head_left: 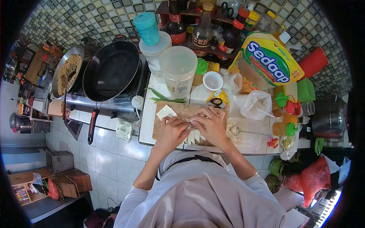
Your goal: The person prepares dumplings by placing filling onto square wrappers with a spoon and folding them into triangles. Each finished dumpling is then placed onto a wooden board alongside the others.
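Note:
My left hand (173, 130) and my right hand (209, 124) meet over a wooden cutting board (159, 122). Their fingertips pinch a small pale dumpling wrapper (189, 121), mostly hidden by the fingers. Left of them a flat white square wrapper (166, 112) lies on the board. Several pale folded pieces (195, 137) are lined up along the board's near edge, below my wrists. To the right sits a clear plastic tray (249, 143) with a metal spoon (247, 131) and some pale stuff in it.
A black frying pan (111, 70) and a pan of brown crumbly food (69, 74) rest on the stove at left. Behind the board stand a lidded clear tub (178, 72), a white cup (213, 81), black-handled scissors (216, 102), a plastic bag (256, 105) and a Sedaap pack (268, 60).

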Tool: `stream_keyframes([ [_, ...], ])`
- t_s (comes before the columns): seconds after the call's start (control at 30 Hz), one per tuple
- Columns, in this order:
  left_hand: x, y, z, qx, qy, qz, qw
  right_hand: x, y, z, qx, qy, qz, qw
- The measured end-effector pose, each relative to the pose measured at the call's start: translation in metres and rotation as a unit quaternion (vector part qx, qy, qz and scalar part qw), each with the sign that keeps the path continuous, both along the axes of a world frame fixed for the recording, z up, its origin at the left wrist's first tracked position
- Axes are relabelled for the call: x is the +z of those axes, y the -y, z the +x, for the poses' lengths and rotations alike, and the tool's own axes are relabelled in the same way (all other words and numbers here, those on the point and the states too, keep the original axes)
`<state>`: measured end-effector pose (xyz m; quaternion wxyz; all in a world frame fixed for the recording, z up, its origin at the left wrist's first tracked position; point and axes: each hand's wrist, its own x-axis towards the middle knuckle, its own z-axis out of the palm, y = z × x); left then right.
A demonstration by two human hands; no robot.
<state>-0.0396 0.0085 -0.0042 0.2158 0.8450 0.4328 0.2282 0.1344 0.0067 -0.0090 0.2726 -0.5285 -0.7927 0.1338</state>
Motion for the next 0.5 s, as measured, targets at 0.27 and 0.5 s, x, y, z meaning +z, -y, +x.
stream_keyframes([
  [0.27, 0.011, -0.009, -0.015, -0.001, 0.070, -0.002, 0.998, -0.003, 0.001, 0.000, -0.006, -0.006, -0.026, 1.000],
  [0.5, 0.014, -0.014, -0.038, 0.110, 0.191, -0.076, 0.972, 0.004, 0.009, 0.001, 0.038, 0.012, -0.057, 0.998],
])
